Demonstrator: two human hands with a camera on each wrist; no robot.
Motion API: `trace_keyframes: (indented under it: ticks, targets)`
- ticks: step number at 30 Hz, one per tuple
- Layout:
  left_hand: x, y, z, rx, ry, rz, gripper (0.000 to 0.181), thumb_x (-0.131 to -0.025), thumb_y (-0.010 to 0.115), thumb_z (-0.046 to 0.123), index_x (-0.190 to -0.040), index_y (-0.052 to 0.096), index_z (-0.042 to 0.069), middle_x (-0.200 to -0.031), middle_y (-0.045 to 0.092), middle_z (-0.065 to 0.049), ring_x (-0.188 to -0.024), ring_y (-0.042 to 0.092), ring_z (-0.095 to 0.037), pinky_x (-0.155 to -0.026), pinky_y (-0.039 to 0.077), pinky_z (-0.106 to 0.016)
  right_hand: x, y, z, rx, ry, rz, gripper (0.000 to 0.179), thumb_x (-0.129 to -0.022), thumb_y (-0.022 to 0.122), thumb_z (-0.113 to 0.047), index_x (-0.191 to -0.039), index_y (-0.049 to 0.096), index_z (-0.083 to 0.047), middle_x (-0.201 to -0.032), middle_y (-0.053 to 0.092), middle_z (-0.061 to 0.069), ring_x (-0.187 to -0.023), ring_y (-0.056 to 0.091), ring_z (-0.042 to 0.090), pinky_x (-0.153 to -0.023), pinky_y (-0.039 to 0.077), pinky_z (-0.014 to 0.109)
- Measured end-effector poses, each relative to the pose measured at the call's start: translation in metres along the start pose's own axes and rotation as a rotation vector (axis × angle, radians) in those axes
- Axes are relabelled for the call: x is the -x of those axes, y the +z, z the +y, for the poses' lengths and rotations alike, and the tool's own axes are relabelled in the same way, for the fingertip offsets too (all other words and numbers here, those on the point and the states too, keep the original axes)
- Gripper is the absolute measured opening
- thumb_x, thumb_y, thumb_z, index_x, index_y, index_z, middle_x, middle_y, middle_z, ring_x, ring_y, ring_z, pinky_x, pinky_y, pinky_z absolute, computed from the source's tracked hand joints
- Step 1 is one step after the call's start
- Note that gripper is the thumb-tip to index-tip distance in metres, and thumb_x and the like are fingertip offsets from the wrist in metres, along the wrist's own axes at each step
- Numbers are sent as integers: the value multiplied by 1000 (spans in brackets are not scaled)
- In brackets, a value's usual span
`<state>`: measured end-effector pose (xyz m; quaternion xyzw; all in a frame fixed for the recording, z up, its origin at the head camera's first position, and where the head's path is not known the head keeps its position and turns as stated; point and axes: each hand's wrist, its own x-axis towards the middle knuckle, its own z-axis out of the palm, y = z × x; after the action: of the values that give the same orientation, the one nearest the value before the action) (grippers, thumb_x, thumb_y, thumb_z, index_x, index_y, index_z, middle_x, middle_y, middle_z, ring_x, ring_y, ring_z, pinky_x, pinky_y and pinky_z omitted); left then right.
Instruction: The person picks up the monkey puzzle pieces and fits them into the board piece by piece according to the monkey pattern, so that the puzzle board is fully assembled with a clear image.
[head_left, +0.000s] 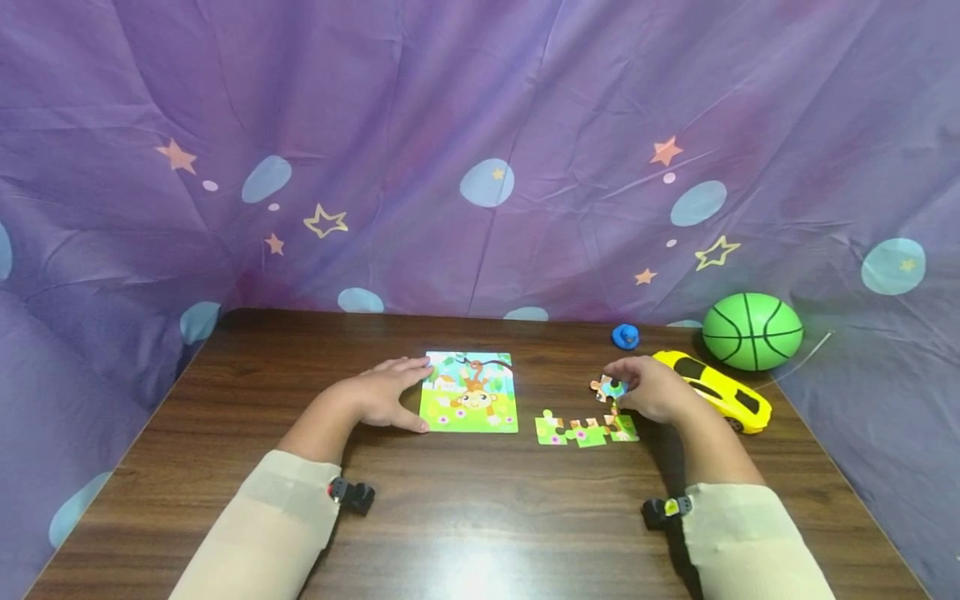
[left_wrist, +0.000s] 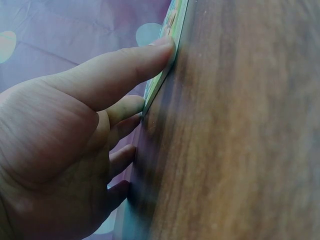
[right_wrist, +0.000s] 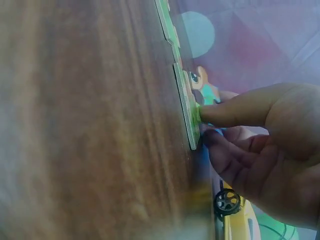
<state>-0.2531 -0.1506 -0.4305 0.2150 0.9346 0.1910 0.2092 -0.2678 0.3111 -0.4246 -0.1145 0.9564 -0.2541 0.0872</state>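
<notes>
In the head view my left hand (head_left: pixel 386 393) rests at the left side of a square monkey picture (head_left: pixel 468 404) lying on the table. Its fingers are spread, with thumb and index fingertip at the card's left corners; the left wrist view shows the thumb (left_wrist: pixel 135 60) on the card's edge. My right hand (head_left: pixel 651 388) pinches a jigsaw piece (head_left: pixel 613 389) with blue and brown print. Just below it lies a joined row of green-edged jigsaw pieces (head_left: pixel 588 435). In the right wrist view the thumb (right_wrist: pixel 235 111) is right by the row's end.
To the right of the right hand stand a yellow toy car (head_left: pixel 731 398) and a green ball (head_left: pixel 752 332). A small blue toy (head_left: pixel 626 337) sits near the back edge of the wooden table (head_left: pixel 480 517). Behind it hangs a purple patterned cloth (head_left: pixel 420 108).
</notes>
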Motion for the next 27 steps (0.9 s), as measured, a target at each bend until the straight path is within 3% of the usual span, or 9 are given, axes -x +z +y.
trace_keyframes:
  ticks: [7,14,20,27]
  targets:
    - [1,0,-1,-8,-8,0,105,-88,83,56,-171,28,24,-182,17,-1,-169,11,-38,-135,17,-66,-1,1,-15,-28,-54,48,21,-95,73,-5,-116,73,-7,-107,77,12,-98,70,24,-87,55,39]
    - [1,1,0,1,-10,-4,105,-88,83,55,-172,28,24,-182,16,0,-169,10,-38,-134,18,-67,-6,8,-53,-157,-105,34,18,-101,72,-13,-118,72,-10,-102,77,7,-90,68,17,-80,54,32]
    - [0,1,1,6,-12,1,104,-88,84,54,-171,29,24,-182,17,0,-169,10,-38,-134,17,-67,-21,22,-83,-152,-169,28,15,-101,73,-16,-116,75,-20,-102,75,1,-92,67,17,-85,55,36]
    - [0,0,1,4,-16,-4,104,-88,83,55,-172,27,25,-183,15,1,-170,8,-37,-135,16,-67,-37,40,-110,-154,-214,-14,16,-101,72,-16,-116,76,-17,-105,76,0,-97,68,17,-90,55,38]
